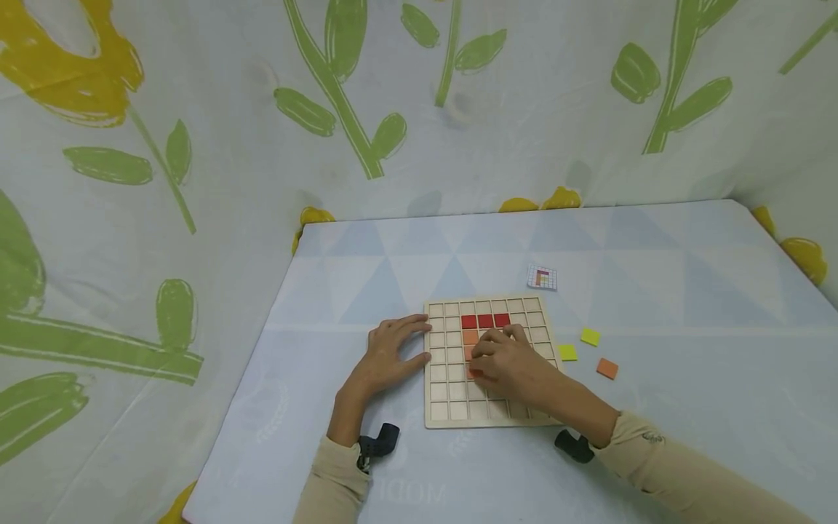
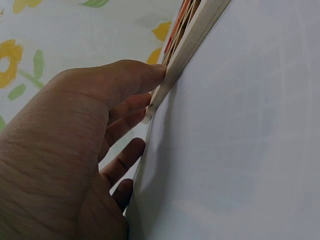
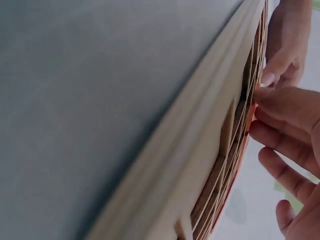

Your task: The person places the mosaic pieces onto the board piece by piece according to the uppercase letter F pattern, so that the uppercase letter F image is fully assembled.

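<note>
A square wooden grid board (image 1: 448,411) lies on the table. Three red tiles (image 1: 485,321) sit side by side in one of its upper rows, with orange tiles (image 1: 471,337) in a column below the leftmost. My right hand (image 1: 513,370) is over the middle of the board, thumb and forefinger pinching an orange tile (image 1: 474,374) low in that column; the palm hides several cells. At the board's left edge, my left hand (image 1: 388,354) rests its thumb and fingertips against the wooden rim (image 2: 172,75), fingers extended.
Right of the board lie two yellow tiles (image 1: 590,336) and a loose orange tile (image 1: 607,368). A small pattern card (image 1: 543,277) with a coloured grid is behind the board's far right corner. A flower-printed cloth (image 1: 229,145) stands around the table's back and left.
</note>
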`<state>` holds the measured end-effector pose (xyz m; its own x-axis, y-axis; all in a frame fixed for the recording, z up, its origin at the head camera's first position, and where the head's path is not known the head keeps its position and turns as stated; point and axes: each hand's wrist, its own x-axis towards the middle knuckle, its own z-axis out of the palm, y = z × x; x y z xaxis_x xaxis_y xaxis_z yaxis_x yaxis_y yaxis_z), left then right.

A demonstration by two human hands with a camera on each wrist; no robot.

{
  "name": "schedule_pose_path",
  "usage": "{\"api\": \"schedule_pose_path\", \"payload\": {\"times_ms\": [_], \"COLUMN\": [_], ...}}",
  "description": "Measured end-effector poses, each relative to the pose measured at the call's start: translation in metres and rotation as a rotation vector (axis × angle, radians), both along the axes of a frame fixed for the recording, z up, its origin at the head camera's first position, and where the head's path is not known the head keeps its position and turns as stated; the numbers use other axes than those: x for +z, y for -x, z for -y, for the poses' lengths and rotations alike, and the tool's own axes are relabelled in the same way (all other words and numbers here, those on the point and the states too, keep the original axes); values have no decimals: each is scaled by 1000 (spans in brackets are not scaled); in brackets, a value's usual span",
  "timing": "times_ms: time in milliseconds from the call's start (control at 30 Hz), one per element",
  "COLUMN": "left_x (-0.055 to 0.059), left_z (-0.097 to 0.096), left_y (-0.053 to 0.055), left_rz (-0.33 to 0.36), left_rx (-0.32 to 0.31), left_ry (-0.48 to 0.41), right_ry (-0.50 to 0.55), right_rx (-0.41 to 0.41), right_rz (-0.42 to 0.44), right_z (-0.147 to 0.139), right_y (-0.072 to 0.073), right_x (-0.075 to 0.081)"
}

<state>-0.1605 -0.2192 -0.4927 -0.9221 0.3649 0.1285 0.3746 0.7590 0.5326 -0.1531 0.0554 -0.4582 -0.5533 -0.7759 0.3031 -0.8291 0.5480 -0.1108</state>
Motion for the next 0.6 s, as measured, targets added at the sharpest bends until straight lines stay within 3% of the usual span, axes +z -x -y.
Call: {"api": "schedule_pose_path", "payload": {"times_ms": [300,600], "left_x": [0,2], "left_z": [-1,-2], "left_y": [-1,-1], "left_rz": [-9,4], "left_rx": [10,10], "left_ry": [-6,-1], "right_ry": [162,202], "right_rx": [-30,-130], "right_rz": [65,45], "right_z": [-25,-62], "right_y": [-1,-3], "right_x": [8,5]}}
